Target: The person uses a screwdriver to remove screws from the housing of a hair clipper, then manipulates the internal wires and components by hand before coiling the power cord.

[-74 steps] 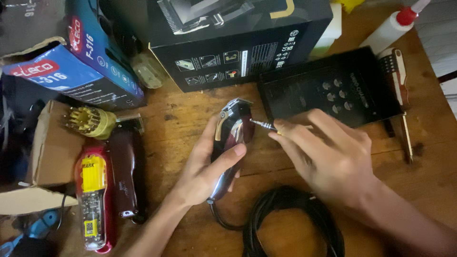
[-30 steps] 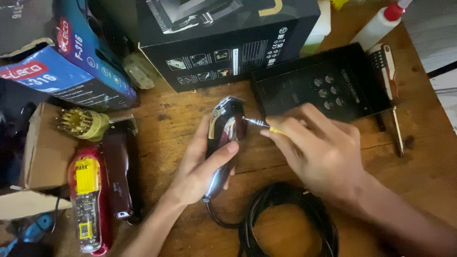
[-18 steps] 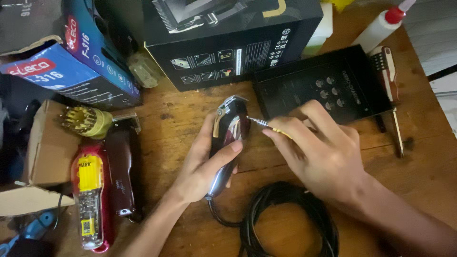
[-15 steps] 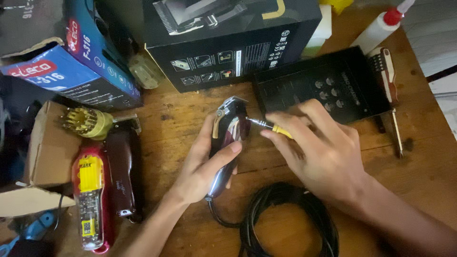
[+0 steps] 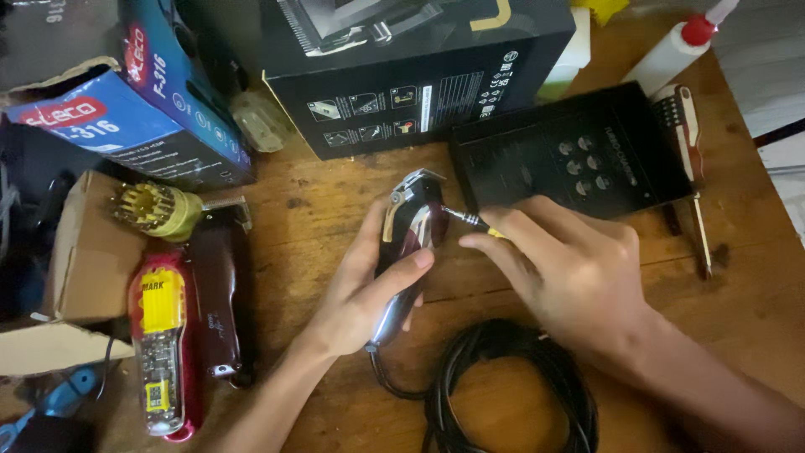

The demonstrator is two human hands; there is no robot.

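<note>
Very little has shifted over the last couple of seconds: the clipper has tilted a touch and the screwdriver tip has stayed pressed at the same spot near the blade end, so the same screw seems to be getting worked the whole while.

The left hand (image 5: 369,289) is wrapped around the dark red hair clipper (image 5: 409,243), thumb across its body, holding it tilted just above the wooden table (image 5: 335,193), near the middle of it. The right hand (image 5: 570,273) is closed on a small screwdriver (image 5: 470,221), whose yellow handle only peeps out between the fingers; its metal shaft meets the clipper's side just below the silver blade head. The clipper's black cord (image 5: 503,386) lies coiled on the table right under the wrists.

As I judge it, the job is at an early or middle point: the casing and blade are on the clipper, no loose screws or removed parts show beside it, and I cannot tell whether the screw is going in or coming out.

To the left lie a second dark red clipper (image 5: 220,289) and a red and yellow one (image 5: 163,344), untouched. A black box (image 5: 419,84) and a flat black tray (image 5: 579,159) sit beyond the hands.
</note>
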